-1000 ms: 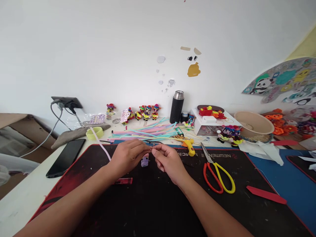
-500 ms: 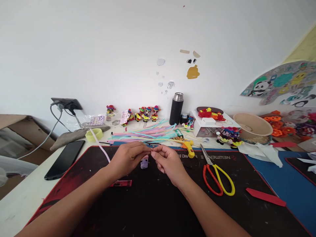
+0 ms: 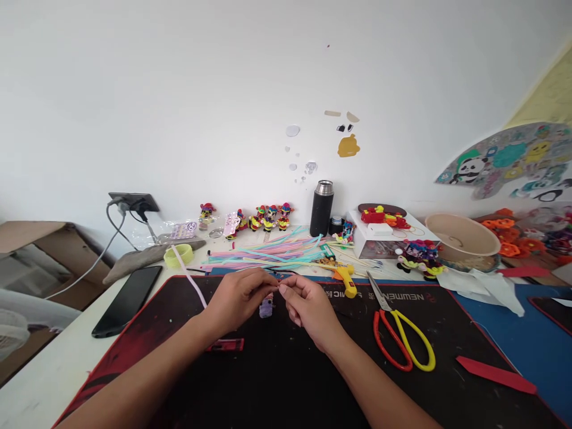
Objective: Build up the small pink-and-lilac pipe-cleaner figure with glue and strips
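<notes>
My left hand (image 3: 241, 301) and my right hand (image 3: 308, 304) meet over the black mat, each closed in a pinch, fingertips almost touching. Whatever sits between the fingertips is too small and covered to name. Just below them shows a small fuzzy purple piece (image 3: 266, 307); I cannot tell whether it is held or lying on the mat. A light purple pipe cleaner (image 3: 190, 278) runs from behind my left hand toward a yellow-green tape roll (image 3: 171, 260); its lower end is hidden. Scissors (image 3: 395, 322) with one red and one yellow handle lie right of my right hand.
Pastel pipe cleaners (image 3: 268, 255) lie behind the mat, near a yellow glue gun (image 3: 347, 280) and black flask (image 3: 322, 208). Small figures (image 3: 270, 219) line the wall. A phone (image 3: 127, 301) is at left, a red strip (image 3: 496, 374) at right, a beige bowl (image 3: 460, 229) behind.
The view has tipped slightly, so the whole scene sits a little lower and farther right. My hands keep the same pinch, fingertips still together.
</notes>
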Action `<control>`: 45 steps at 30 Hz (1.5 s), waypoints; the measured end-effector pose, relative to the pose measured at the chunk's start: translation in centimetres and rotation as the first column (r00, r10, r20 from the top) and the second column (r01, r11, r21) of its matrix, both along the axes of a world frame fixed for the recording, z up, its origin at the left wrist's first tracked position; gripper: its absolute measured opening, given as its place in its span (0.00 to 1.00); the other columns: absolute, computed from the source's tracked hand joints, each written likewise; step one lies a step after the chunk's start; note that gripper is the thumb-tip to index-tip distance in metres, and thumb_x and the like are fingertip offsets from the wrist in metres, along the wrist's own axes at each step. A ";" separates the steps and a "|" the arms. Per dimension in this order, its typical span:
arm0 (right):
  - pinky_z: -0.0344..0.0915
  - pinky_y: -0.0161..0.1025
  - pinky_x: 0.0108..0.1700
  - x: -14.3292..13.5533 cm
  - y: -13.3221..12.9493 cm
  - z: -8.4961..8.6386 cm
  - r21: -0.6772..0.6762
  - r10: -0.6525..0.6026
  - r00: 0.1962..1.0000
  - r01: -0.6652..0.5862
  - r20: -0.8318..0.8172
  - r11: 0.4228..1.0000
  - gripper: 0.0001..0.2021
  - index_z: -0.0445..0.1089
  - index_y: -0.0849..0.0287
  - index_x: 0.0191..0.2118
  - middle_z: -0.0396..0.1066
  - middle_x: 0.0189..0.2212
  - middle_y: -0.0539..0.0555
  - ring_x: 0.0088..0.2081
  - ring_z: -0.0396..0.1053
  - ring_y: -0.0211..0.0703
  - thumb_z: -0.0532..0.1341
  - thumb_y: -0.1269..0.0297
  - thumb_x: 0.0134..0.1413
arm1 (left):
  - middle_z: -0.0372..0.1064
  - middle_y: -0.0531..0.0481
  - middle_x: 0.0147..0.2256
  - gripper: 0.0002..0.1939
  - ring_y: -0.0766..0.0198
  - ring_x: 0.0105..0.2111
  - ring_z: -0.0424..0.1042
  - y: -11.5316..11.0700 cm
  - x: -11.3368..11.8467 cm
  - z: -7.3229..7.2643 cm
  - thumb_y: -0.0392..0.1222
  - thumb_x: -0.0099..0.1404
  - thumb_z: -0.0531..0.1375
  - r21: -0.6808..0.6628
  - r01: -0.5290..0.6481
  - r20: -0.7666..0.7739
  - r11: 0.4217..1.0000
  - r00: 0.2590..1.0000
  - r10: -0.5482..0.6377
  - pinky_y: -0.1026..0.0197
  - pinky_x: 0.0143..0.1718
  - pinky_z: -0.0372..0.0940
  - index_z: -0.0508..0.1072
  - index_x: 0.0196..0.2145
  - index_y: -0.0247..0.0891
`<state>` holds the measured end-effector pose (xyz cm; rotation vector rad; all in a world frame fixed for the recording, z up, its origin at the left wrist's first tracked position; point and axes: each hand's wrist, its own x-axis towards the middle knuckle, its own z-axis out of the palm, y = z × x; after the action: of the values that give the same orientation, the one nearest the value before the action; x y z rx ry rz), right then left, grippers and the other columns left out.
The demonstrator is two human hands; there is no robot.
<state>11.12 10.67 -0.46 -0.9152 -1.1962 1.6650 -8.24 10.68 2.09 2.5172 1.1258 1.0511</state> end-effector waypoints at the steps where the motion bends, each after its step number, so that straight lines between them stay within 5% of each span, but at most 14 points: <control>1: 0.47 0.30 0.16 0.0 0.0 0.0 0.000 0.001 1.000 -0.001 0.000 1.000 0.19 0.71 0.59 0.35 0.57 0.14 0.39 0.15 0.49 0.30 0.70 0.46 0.52 | 0.79 0.51 0.35 0.06 0.65 0.34 0.78 0.0 0.0 0.0 0.36 0.74 0.60 -0.004 -0.002 0.001 1.000 1.000 0.002 0.67 0.37 0.68 0.78 0.41 0.40; 19: 0.46 0.30 0.15 -0.5 0.0 -0.5 -0.037 -0.030 0.999 0.029 -0.014 0.999 0.17 0.67 0.57 0.32 0.55 0.14 0.37 0.14 0.48 0.30 0.69 0.48 0.50 | 0.80 0.50 0.36 0.07 0.65 0.35 0.78 0.0 0.1 -0.3 0.39 0.76 0.58 0.066 0.023 -0.069 0.998 0.997 -0.018 0.65 0.38 0.68 0.77 0.43 0.40; 31: 0.47 0.30 0.16 -0.4 -0.2 0.1 -0.063 -0.045 0.996 0.041 -0.074 0.997 0.12 0.64 0.55 0.30 0.49 0.13 0.35 0.14 0.43 0.29 0.66 0.54 0.52 | 0.78 0.52 0.32 0.08 0.65 0.30 0.74 -0.4 0.5 0.6 0.44 0.73 0.60 -0.224 -0.081 0.063 0.971 0.993 0.098 0.66 0.31 0.67 0.77 0.38 0.39; 45: 0.47 0.30 0.15 -0.4 -0.2 -0.2 0.011 -0.019 1.000 0.019 -0.022 1.000 0.19 0.68 0.57 0.36 0.58 0.16 0.39 0.14 0.49 0.29 0.68 0.46 0.55 | 0.76 0.54 0.31 0.06 0.67 0.28 0.71 -0.4 0.5 0.6 0.42 0.72 0.61 -0.226 -0.085 0.112 0.970 0.987 0.113 0.67 0.30 0.65 0.76 0.38 0.39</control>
<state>10.70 10.45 -0.66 -0.8962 -1.1772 1.6474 -7.74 10.32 2.67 2.2137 1.2675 1.0279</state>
